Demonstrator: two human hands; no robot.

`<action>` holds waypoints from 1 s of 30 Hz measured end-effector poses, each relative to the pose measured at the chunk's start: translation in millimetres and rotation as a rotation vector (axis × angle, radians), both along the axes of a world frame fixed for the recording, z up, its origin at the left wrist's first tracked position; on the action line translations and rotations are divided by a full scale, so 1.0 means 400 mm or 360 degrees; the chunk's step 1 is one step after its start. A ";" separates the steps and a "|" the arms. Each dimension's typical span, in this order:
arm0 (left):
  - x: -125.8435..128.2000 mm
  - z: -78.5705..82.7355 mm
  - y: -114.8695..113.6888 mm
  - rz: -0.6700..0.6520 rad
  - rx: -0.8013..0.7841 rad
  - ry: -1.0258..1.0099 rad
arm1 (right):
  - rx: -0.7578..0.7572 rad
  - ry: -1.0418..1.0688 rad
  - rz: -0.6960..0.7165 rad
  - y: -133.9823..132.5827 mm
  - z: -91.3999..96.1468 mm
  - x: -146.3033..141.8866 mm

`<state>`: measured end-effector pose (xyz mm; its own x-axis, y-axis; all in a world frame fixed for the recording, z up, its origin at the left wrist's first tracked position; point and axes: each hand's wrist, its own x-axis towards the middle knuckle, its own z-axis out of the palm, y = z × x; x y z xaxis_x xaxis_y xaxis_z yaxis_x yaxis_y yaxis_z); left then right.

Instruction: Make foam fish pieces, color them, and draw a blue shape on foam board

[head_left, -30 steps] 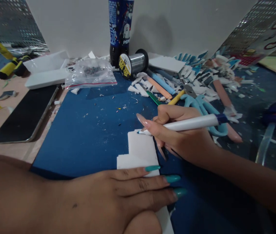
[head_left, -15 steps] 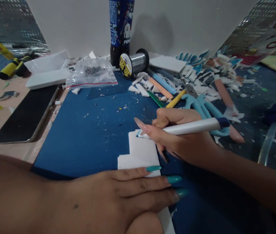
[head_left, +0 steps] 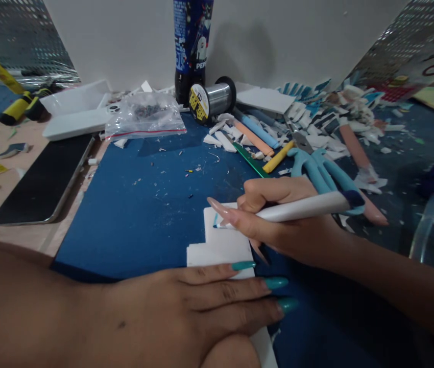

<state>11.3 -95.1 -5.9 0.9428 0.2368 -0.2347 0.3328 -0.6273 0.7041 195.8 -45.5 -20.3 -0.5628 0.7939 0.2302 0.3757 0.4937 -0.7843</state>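
Observation:
A stepped piece of white foam board [head_left: 222,243] lies on a blue mat [head_left: 144,204]. My left hand [head_left: 197,306] lies flat on its near end, fingers stretched out with teal nails, pressing it down. My right hand [head_left: 278,217] is closed on a white pen with a blue cap [head_left: 305,207]. The pen's tip touches the left side of the board's far part, where a short blue line shows.
Behind the board lie blue-handled scissors [head_left: 322,171], coloured sticks [head_left: 257,138], a wire spool [head_left: 211,98], a dark bottle [head_left: 192,41] and a plastic bag [head_left: 144,117]. A dark phone [head_left: 44,181] rests at left. Foam scraps [head_left: 328,122] pile up at back right.
The pen tip has slid from the board's far left corner towards me along its left edge, leaving a blue mark. My left hand has stayed flat on the board.

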 end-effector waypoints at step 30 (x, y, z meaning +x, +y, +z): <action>-0.010 -0.008 -0.010 0.0135 -0.0085 -0.0162 | -0.0282 0.0177 -0.0420 0.001 -0.001 -0.007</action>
<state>7.1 -98.9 -9.2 0.9396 0.3062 -0.1533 0.3082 -0.5608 0.7684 192.8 -45.2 -20.5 -0.3114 0.9422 0.1236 0.3799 0.2427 -0.8926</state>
